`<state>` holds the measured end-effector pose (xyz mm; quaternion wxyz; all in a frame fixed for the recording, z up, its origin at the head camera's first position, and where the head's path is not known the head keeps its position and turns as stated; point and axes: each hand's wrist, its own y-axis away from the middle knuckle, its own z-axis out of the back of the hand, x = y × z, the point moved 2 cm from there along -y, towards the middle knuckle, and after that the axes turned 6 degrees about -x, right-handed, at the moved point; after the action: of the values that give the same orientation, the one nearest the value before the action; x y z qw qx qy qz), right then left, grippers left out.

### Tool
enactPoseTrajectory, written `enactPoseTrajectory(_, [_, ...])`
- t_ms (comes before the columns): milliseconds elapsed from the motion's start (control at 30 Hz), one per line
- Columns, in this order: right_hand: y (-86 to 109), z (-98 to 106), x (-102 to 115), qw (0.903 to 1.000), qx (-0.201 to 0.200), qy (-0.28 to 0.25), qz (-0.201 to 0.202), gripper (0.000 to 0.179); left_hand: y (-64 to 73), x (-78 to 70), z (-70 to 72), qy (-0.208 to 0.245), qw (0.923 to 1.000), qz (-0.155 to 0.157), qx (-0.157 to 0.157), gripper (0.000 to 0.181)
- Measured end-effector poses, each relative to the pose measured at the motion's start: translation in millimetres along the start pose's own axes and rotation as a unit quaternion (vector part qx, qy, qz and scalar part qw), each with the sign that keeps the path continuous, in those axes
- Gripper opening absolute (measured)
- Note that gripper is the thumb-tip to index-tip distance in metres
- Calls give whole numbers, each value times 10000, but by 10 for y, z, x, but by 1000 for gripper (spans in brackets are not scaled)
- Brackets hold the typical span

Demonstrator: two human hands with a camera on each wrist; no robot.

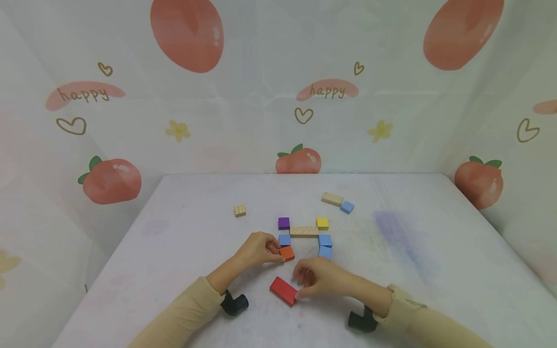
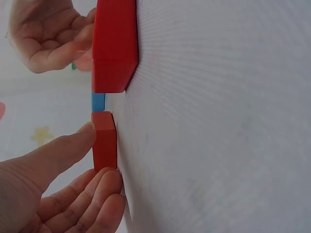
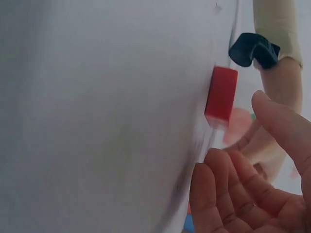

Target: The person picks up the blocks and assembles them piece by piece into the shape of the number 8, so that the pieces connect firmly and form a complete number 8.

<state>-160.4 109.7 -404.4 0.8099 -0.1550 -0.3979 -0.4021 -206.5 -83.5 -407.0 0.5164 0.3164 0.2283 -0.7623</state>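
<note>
My left hand point(image 1: 259, 250) pinches an orange block point(image 1: 286, 253) on the table, thumb on one side and fingers on the other. That block sits right in front of a blue block point(image 1: 285, 240). In the left wrist view the thumb is at a corner of the orange block point(image 2: 104, 141). Nearer to me lies a long red block point(image 1: 283, 291), set at a slant. Beside its right end is my right hand point(image 1: 324, 279), fingers loosely bent and the thumb spread apart. Nothing is between those fingers in the right wrist view, where the red block point(image 3: 221, 94) stands beyond the thumb.
A wooden plank point(image 1: 304, 232) lies between a purple block point(image 1: 284, 223) and a yellow block point(image 1: 322, 223). Two blue blocks point(image 1: 325, 240) line the right side. Farther back are another plank point(image 1: 332, 198), a blue block point(image 1: 347, 207) and a small wooden block point(image 1: 240, 210).
</note>
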Motion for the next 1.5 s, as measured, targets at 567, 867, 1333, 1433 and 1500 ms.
enactPoseTrajectory(567, [-77, -144, 122, 9979, 291, 235, -520, 34, -10, 3, 9, -75, 10000, -24, 28, 26])
enactPoseTrajectory(867, [-77, -159, 164, 9972, 368, 353, -550, 30, -4, 4, 14, -32, 9999, -121, 46, 28])
enactPoseTrajectory(1333, [-34, -107, 110, 9956, 147, 706, -594, 23, -4, 4, 9, -72, 9999, -75, 24, 27])
enactPoseTrajectory(1433, [-17, -76, 96, 9949, 21, 801, -606, 24, -3, -2, 6, -90, 10000, -19, 24, 27])
enactPoseTrajectory(1500, [-9, -52, 81, 9938, -45, 912, -642, 24, -3, -7, 5, -68, 10000, 47, 27, 27])
